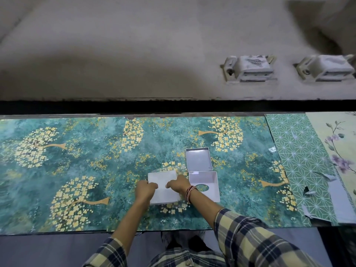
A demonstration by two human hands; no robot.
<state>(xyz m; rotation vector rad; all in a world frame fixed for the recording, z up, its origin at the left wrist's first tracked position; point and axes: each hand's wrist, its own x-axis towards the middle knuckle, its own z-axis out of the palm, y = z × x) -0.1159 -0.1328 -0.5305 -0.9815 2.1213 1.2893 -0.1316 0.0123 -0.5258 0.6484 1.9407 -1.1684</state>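
Fingers of left hand (145,190) and right hand (178,183) curl round a flat white square cardboard piece (163,195), centre frame. Likely light, stiff, creasable: hold opposite edges.

Three white box parts (163,180) (198,159) (204,178), two hands (146,189) (178,184)

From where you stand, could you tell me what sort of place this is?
Probably a box-making workshop: the left hand and right hand hold a white box on a sheet of flowered paper, with open trays and patterned sheets alongside.
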